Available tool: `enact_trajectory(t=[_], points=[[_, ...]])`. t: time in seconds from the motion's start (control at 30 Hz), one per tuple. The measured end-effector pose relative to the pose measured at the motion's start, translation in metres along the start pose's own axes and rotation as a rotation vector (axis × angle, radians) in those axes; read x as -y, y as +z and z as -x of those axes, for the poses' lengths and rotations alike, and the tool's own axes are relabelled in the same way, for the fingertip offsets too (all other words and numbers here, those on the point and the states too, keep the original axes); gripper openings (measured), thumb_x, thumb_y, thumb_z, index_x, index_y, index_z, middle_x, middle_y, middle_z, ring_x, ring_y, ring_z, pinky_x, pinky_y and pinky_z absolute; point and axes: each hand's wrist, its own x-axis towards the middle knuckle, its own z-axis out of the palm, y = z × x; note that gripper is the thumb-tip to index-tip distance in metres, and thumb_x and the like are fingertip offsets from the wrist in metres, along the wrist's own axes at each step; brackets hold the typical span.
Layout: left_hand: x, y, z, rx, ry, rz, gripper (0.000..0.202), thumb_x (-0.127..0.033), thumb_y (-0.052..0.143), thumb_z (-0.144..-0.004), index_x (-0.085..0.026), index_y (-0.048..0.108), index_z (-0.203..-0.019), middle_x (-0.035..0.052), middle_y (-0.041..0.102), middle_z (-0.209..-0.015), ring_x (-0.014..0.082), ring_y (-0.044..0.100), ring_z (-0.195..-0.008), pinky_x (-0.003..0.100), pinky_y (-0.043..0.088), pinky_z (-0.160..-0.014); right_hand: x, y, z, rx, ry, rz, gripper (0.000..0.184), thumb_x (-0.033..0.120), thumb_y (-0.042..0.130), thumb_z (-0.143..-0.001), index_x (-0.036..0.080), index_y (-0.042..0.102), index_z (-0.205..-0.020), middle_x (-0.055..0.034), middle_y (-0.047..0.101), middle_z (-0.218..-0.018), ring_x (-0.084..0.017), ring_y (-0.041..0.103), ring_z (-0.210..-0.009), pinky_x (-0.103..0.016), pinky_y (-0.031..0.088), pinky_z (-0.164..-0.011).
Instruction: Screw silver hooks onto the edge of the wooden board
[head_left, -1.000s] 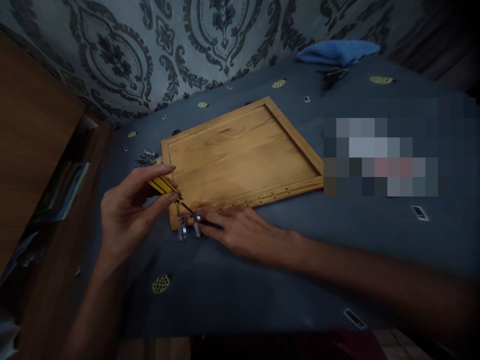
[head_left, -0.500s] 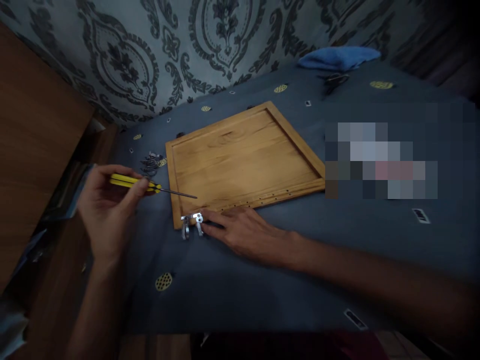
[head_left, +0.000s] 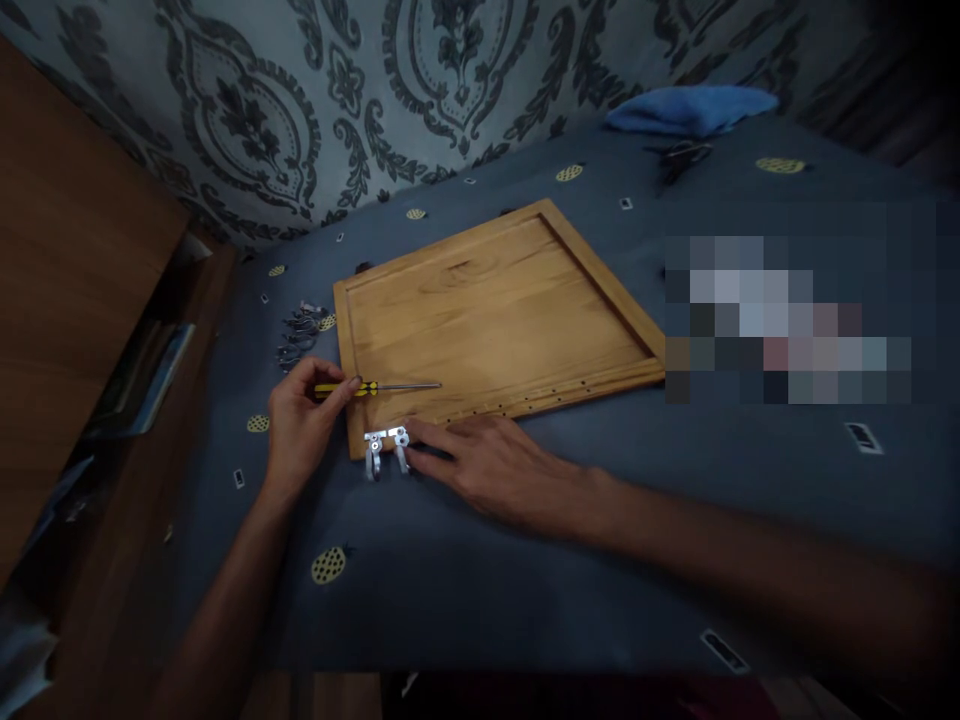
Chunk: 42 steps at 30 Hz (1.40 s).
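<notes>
A wooden board [head_left: 495, 310] with a raised frame lies flat on the cloth, a row of small dark holes along its near edge. My left hand [head_left: 301, 415] is closed around the yellow-and-black handle of a screwdriver [head_left: 368, 388]. The thin shaft points right above the board's near left corner, and I cannot tell whether its tip touches the wood. At that corner sits a shiny metal fitting with two curved ring arms [head_left: 386, 437]. Its right end is under the fingertips of my right hand [head_left: 499, 465], which grip it against the board edge.
Several small metal pieces [head_left: 300, 330] lie in a pile left of the board. Toward the back right are a blue cloth [head_left: 690, 110] and a dark object [head_left: 679, 155]. A pixelated patch hides part of the right side. Patterned wall stands behind; wooden furniture [head_left: 82, 200] is on the left.
My left hand has moved right and slightly down with the screwdriver, whose shaft now lies nearly level over the board. My right hand has stayed at the metal fitting.
</notes>
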Motion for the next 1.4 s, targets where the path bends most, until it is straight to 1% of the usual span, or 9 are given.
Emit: enact_trajectory(t=[0.13,0.23,0.33,0.43,0.57,0.7,0.9,1.23,1.4], points=[[-0.018,-0.018,0.005,-0.082,0.040,0.022,0.018,-0.029,0.085,-0.073,-0.023,0.069,-0.078,-0.0019,0.068,-0.075,0.0141,0.063,-0.065,0.027,0.052,-0.059,-0.001,0.004,0.001,0.003,-0.003,-0.007,0.043,0.003,0.055,-0.096,0.018,0.060,-0.136,-0.0140,0.060,-0.148,-0.021,0.069,-0.089,-0.038,0.057,-0.070],[-0.038,-0.032,0.013,-0.170,0.141,0.029,0.020,-0.026,0.088,-0.077,-0.026,0.072,-0.088,-0.0008,0.074,-0.086,0.0183,0.071,-0.080,0.032,0.059,-0.069,-0.002,0.007,0.001,-0.018,-0.016,0.007,0.043,0.004,0.053,-0.096,0.016,0.060,-0.137,-0.0145,0.059,-0.150,-0.023,0.069,-0.089,-0.039,0.058,-0.069],[-0.054,-0.041,0.022,-0.154,0.216,-0.001,0.023,-0.025,0.088,-0.080,-0.028,0.072,-0.096,-0.0013,0.076,-0.093,0.0201,0.073,-0.087,0.035,0.061,-0.076,-0.002,0.008,0.001,-0.047,-0.012,0.018,0.043,0.003,0.053,-0.096,0.016,0.061,-0.136,-0.0157,0.059,-0.150,-0.022,0.069,-0.087,-0.038,0.058,-0.068],[-0.064,-0.045,0.030,-0.055,0.240,-0.117,0.020,-0.024,0.082,-0.086,-0.029,0.073,-0.103,-0.0029,0.075,-0.095,0.0195,0.072,-0.092,0.036,0.060,-0.084,-0.002,0.006,0.001,-0.040,-0.014,0.019,0.044,0.004,0.053,-0.097,0.016,0.061,-0.138,-0.0155,0.059,-0.150,-0.020,0.070,-0.083,-0.036,0.057,-0.066],[-0.065,-0.048,0.033,0.095,0.316,-0.262,0.021,-0.022,0.072,-0.094,-0.031,0.070,-0.112,-0.0035,0.073,-0.101,0.0187,0.072,-0.093,0.036,0.059,-0.084,-0.001,0.004,0.001,-0.031,-0.011,0.062,0.048,0.005,0.055,-0.096,0.018,0.059,-0.143,-0.0143,0.060,-0.149,-0.020,0.070,-0.082,-0.036,0.057,-0.065],[-0.062,-0.049,0.032,0.151,0.342,-0.303,0.023,-0.022,0.068,-0.097,-0.031,0.068,-0.118,-0.0036,0.073,-0.101,0.0179,0.072,-0.094,0.033,0.059,-0.081,0.000,0.005,0.002,-0.045,-0.002,0.069,0.048,0.006,0.057,-0.096,0.019,0.059,-0.142,-0.0140,0.061,-0.148,-0.018,0.068,-0.075,-0.037,0.056,-0.064],[-0.063,-0.049,0.032,0.137,0.353,-0.317,0.026,-0.022,0.068,-0.097,-0.030,0.066,-0.122,-0.0027,0.073,-0.103,0.0179,0.072,-0.097,0.033,0.059,-0.084,-0.001,0.007,0.002,-0.063,-0.005,0.039,0.045,0.006,0.054,-0.097,0.018,0.059,-0.140,-0.0162,0.060,-0.148,-0.018,0.067,-0.076,-0.037,0.056,-0.065],[-0.065,-0.045,0.031,0.145,0.379,-0.320,0.024,-0.022,0.067,-0.097,-0.031,0.067,-0.120,-0.0031,0.072,-0.101,0.0171,0.072,-0.094,0.031,0.060,-0.077,-0.001,0.008,0.001,-0.016,-0.015,0.051,0.043,0.008,0.054,-0.100,0.019,0.059,-0.140,-0.0151,0.059,-0.149,-0.023,0.072,-0.089,-0.039,0.059,-0.069],[-0.066,-0.045,0.031,0.152,0.390,-0.331,0.027,-0.021,0.068,-0.097,-0.032,0.066,-0.122,-0.0041,0.072,-0.101,0.0167,0.072,-0.094,0.031,0.059,-0.082,-0.001,0.004,0.000,0.015,-0.003,0.045,0.044,0.008,0.054,-0.100,0.019,0.059,-0.142,-0.0156,0.059,-0.150,-0.022,0.072,-0.088,-0.039,0.059,-0.071]])
